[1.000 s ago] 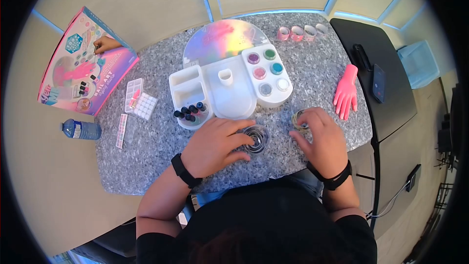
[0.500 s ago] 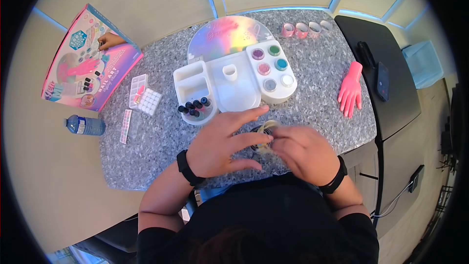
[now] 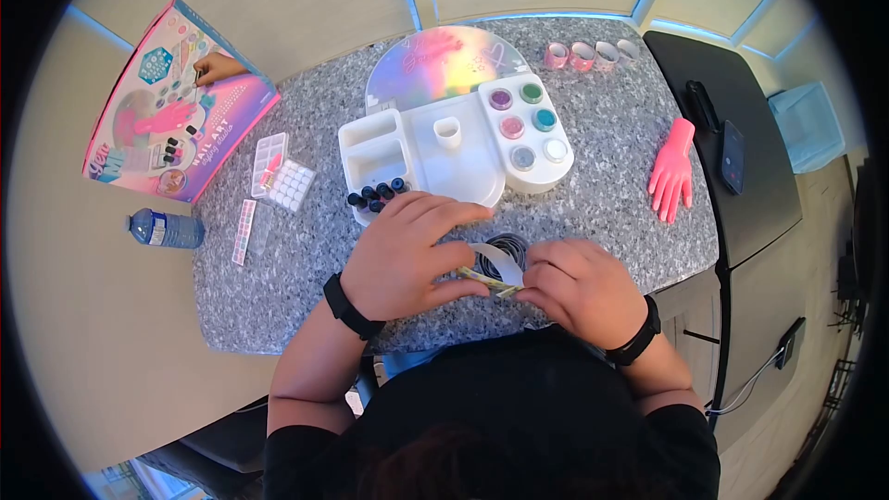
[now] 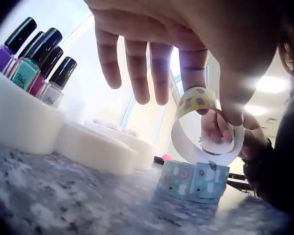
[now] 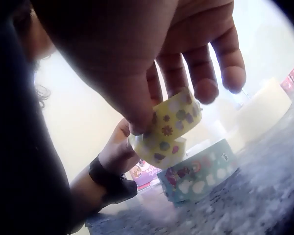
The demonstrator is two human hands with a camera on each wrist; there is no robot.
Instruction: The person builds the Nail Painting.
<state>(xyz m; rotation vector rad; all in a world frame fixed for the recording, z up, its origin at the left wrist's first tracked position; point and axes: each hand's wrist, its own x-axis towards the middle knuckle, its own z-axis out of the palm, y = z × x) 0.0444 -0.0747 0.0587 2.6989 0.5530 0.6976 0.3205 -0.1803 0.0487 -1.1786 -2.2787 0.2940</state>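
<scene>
The left hand (image 3: 407,255) has a narrow grip: thumb and index finger pinch a yellow patterned band (image 4: 196,100), while its other three fingers extend straight and spread away from it. The right hand (image 3: 579,282) grips the same band at its other side, thumb and index finger nipping it, the remaining fingers reaching loosely past. The band, white inside, is a raised loop held between the two hands, in front of the white organizer (image 3: 454,178) on the person's side. A teal patterned band (image 5: 201,171) stands on edge on the worktop (image 3: 278,306) below the yellow one, just in front of the organizer; whether the two bands touch, I cannot tell.

One left fingertip comes close to the organizer's front edge, near the nail polish bottles (image 3: 375,194) in its left front corner. Forward room is tight here, since the organizer's rounded front begins just past the bands. To the organizer's right, a wider stretch of granite runs to the pink model hand (image 3: 671,181), near the worktop's right edge. To its left, granite reaches to the bead case (image 3: 290,185). The worktop's near edge, in front of the organizer, runs close to the person's torso.
</scene>
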